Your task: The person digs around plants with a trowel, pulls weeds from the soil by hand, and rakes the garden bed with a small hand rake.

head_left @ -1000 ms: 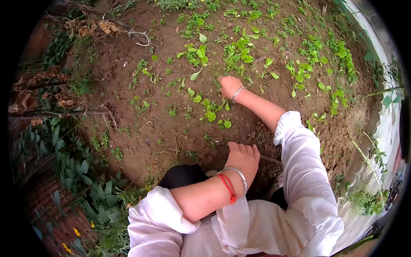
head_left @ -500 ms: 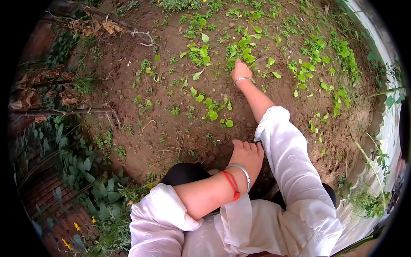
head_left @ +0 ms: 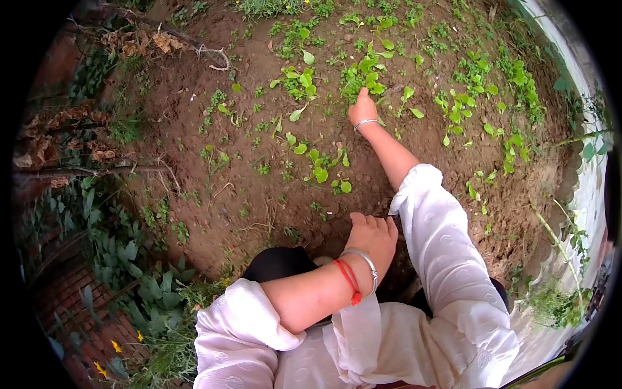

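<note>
My right hand (head_left: 363, 111) reaches out to the soil, fingers curled down, at the near edge of a clump of bright green leafy seedlings (head_left: 369, 68). Its fingertips are mostly hidden, so what they grip at the base of the leaves cannot be made out. Close to my body, my left hand (head_left: 374, 241) hangs with its fingers stretched forward and a little apart, holding nothing. It wears a silver bangle (head_left: 374, 272) and a red string (head_left: 350, 280). Between the hands, small seedlings (head_left: 321, 170) grow in the brown soil (head_left: 259, 188).
More leafy plants (head_left: 459, 109) stand to the right. Dry branches (head_left: 188, 44) lie at the upper left, above dark-leaved plants (head_left: 107, 220). A pale edging (head_left: 586, 188) curves along the right. Yellow flowers (head_left: 100, 369) show at the lower left.
My right hand has shifted very slightly at the seedling clump. The left hand keeps its place. The view has moved a little.
</note>
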The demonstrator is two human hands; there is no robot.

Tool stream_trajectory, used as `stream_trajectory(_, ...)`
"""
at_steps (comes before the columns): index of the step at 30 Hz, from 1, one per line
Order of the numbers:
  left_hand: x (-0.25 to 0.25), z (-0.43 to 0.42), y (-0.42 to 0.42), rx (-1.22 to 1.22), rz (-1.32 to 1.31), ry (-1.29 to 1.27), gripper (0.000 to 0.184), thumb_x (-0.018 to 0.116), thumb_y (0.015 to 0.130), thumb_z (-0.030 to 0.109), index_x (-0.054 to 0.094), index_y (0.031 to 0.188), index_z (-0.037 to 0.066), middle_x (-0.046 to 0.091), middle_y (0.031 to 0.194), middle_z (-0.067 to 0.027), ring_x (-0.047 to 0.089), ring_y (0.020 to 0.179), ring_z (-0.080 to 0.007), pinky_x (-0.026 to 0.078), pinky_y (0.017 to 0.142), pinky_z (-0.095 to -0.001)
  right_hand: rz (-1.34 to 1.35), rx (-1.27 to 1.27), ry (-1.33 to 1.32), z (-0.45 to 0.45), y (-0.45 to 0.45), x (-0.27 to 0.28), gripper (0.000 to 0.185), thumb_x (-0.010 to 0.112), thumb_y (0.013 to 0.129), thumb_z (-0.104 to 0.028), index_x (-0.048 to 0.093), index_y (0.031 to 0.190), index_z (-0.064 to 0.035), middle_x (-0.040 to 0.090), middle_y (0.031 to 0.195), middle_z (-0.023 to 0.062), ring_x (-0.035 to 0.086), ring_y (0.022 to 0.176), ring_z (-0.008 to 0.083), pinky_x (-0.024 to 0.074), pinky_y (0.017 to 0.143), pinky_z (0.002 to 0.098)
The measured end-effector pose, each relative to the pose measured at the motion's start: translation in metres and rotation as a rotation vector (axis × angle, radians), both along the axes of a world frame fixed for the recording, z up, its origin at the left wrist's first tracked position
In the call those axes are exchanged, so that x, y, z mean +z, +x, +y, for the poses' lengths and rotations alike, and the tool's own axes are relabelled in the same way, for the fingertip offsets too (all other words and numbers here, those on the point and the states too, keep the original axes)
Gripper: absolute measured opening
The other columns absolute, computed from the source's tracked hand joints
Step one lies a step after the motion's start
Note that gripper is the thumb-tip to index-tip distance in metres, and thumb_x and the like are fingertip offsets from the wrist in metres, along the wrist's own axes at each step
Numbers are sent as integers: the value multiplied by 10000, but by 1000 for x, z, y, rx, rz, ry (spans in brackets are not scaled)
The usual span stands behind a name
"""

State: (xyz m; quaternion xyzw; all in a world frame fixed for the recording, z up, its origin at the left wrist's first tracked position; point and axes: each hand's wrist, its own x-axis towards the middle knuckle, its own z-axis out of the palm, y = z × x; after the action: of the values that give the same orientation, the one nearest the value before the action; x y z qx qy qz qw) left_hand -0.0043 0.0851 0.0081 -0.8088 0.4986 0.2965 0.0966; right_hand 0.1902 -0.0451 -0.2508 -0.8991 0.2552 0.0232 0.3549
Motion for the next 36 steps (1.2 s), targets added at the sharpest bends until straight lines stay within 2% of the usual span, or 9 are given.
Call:
stream_trajectory(5,-1,3,1,-9,-20,1,521,546,842,146,449,1338,17,614,1054,-112,585,981,-257,414,884,-419,121,-2,-3,-1,29,5,552,598,802,-100,379,1297,7,632,1029,271,626,971,396,506,820,471)
stream_trajectory(10,2,3,3,-15,4,25,530,552,837,151,447,1340,22,613,1053,-114,586,983,-258,415,887,-420,152,-33,-28,-5,37,19,559,611,803,-128,413,1326,-126,638,1096,199,620,1018,358,504,828,457)
stream_trajectory(13,-1,3,3,-5,23,5,525,554,835,150,455,1335,23,616,1040,-113,588,976,-257,419,881,-416,188,55,-76,-12,45,9,560,617,797,-137,421,1322,-123,645,1078,201,627,1004,359,505,826,460)
stream_trajectory(16,-1,4,4,7,11,-16,513,553,834,147,467,1325,23,621,1020,-110,591,964,-257,427,868,-410,210,-98,-22,-8,44,8,615,639,800,-181,411,1371,-178,643,1080,207,615,1019,369,496,852,468)
stream_trajectory(19,-2,5,4,8,-2,-35,502,551,835,145,477,1316,24,625,1005,-108,594,951,-257,433,856,-404,224,-89,-40,-6,42,2,556,646,802,-194,451,1320,-153,651,1057,200,618,1007,375,496,852,474)
stream_trajectory(22,-3,5,3,6,1,-42,502,553,833,145,478,1314,25,627,1001,-105,595,946,-255,435,853,-401,118,-4,-74,-6,37,13,406,592,788,-118,525,1188,-93,659,1028,206,634,979,373,505,830,465)
stream_trajectory(25,-2,4,6,-5,13,-32,510,555,831,143,472,1320,25,626,1006,-104,595,947,-250,434,849,-397,-11,83,-76,-13,41,-2,342,579,784,-108,574,1125,-75,647,1037,234,631,977,378,501,834,471)
stream_trajectory(31,-3,1,7,-20,26,-15,538,561,825,139,452,1339,23,619,1037,-104,594,967,-240,426,841,-379,76,52,-73,-17,40,-25,279,577,784,-105,636,1043,-21,632,1018,273,620,971,398,502,834,467)
stream_trajectory(36,-1,-2,10,-18,35,-36,561,580,814,146,444,1343,18,618,1057,-103,591,980,-239,421,839,-378,162,225,-18,-20,15,-12,247,616,764,-108,643,963,35,632,1004,279,612,973,414,503,842,440)
